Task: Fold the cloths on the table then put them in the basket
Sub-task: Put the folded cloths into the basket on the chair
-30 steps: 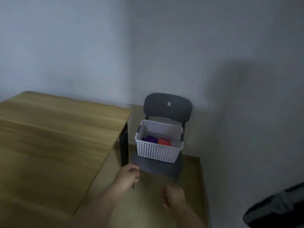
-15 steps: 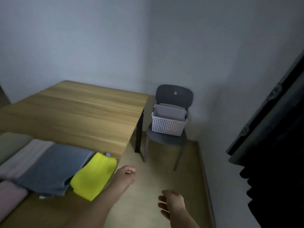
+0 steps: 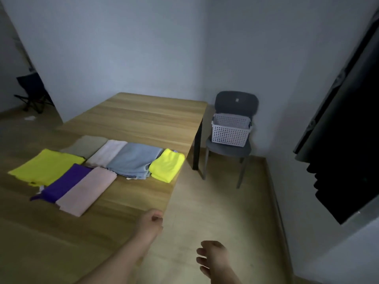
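Note:
Several cloths lie on the wooden table: a folded yellow cloth by the right edge, a grey-blue cloth, a whitish cloth, an olive cloth, a flat yellow cloth, a purple cloth and a pink cloth. The white perforated basket stands on a dark chair past the table's right corner. My left hand hovers over the table's near right edge, fingers loosely curled, holding nothing. My right hand hangs over the floor, fingers relaxed and empty.
A dark curtain or door fills the right side. A black folding chair stands in the far left doorway. Open wooden floor runs between the table and the right wall.
The view has swung left and back from the basket, so the whole row of cloths now shows. Both hands stay low and empty.

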`<state>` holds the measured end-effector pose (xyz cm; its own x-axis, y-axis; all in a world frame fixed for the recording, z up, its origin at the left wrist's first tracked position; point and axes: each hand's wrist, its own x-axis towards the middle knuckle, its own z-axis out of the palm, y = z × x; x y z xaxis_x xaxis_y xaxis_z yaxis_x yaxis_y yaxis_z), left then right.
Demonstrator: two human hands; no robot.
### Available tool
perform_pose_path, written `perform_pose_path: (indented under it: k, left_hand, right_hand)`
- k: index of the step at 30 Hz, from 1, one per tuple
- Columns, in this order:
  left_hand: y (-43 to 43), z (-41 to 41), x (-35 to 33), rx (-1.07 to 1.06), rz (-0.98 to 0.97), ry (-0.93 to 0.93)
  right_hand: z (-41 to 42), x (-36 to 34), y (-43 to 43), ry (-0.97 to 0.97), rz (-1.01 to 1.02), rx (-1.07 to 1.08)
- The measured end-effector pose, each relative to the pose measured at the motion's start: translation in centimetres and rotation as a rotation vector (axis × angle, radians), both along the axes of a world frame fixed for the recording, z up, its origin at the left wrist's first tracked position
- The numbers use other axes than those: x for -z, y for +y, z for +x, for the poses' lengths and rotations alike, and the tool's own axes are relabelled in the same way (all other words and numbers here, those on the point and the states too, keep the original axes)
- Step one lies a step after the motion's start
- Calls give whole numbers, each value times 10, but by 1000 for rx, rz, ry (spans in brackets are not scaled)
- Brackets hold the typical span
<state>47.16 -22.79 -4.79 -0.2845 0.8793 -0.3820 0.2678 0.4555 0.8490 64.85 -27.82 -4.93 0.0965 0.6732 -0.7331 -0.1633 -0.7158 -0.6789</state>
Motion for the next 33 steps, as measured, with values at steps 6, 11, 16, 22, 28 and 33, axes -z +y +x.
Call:
perform_pose_path:
  k: [6, 11, 16, 22, 28, 33]
  left_hand:
    - [-5, -67, -11, 61, 51, 193]
    - [13, -156, -8, 94, 103, 667]
    - [66, -253, 4, 163, 140, 990]
    - [125, -337, 34, 251, 94, 863]
    - [150, -366, 36, 574, 70, 708]
    - [139, -364, 38, 536, 128, 670]
  right_hand:
    - [-53, 2, 3, -89, 101, -11]
    - [-141, 11, 29, -44, 125, -12]
    - [-254, 22, 83, -63, 123, 11]
    - [-344, 31, 121, -212, 94, 9]
    - [-379, 45, 154, -350, 128, -35]
    - [-365, 48, 154, -548, 45, -199]
